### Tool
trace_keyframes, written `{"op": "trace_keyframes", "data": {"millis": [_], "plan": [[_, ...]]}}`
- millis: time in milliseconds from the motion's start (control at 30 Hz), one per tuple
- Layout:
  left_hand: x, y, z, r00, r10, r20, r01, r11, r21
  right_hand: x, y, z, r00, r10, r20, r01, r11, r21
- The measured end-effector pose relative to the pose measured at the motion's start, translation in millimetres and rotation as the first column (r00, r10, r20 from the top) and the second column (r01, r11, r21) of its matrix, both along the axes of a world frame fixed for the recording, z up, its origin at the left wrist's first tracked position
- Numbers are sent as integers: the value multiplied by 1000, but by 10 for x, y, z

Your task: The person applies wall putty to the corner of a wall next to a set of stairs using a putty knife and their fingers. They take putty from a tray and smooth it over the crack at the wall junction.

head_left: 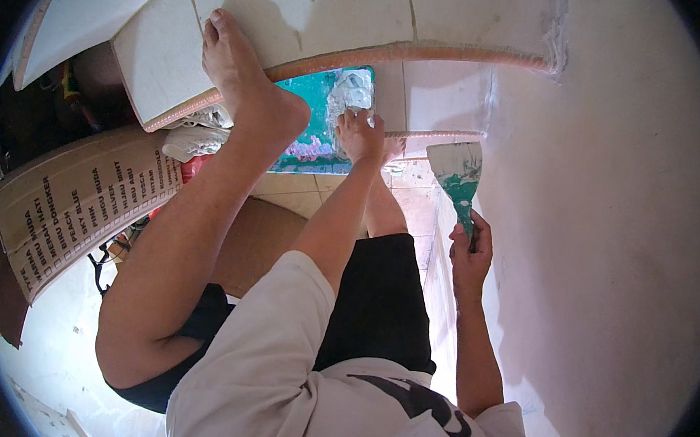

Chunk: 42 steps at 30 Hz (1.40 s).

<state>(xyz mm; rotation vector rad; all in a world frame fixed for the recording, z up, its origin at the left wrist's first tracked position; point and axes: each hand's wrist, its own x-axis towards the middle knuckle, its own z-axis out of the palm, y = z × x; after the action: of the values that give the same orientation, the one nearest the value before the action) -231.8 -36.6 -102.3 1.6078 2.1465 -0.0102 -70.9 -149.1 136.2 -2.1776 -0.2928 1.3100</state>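
My right hand [469,255] grips a green putty knife [457,177], its wide blade pointing up beside the pale wall. My left hand [360,136] has curled fingers over the right part of a green tray [310,94], at a lump of white putty [351,85]; what exactly they hold is hidden. The tray is smeared with white and lilac patches and lies just right of my raised bare foot [227,64].
Tiled steps [340,11] with orange edging cross the top. At left are a printed cardboard sheet [75,207], white shoes or cloth [193,138] and dark clutter [58,92]. A pale wall [608,237] fills the right. My other leg [387,205] reaches down between tray and wall.
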Motion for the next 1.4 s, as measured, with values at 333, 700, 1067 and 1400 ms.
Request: {"op": "trace_keyframes", "data": {"millis": [333, 700, 1067, 1400], "plan": [[-10, 45, 35, 993, -5, -119, -7, 995, -98, 30, -27, -39, 999, 26, 30, -27, 1000, 11], [-722, -665, -265, 952, 166, 258, -66, 931, -358, 107, -117, -115, 1000, -4, -6, 4, 1000, 30], [-441, -875, -241, 988, -66, 142, 96, 972, -214, 144, -54, -136, 1000, -1, -21, 0, 999, -43], [-148, -673, 182, 999, -15, -45, 0, 952, -307, 113, -83, -189, 999, 37, 24, -38, 999, 31]]}}
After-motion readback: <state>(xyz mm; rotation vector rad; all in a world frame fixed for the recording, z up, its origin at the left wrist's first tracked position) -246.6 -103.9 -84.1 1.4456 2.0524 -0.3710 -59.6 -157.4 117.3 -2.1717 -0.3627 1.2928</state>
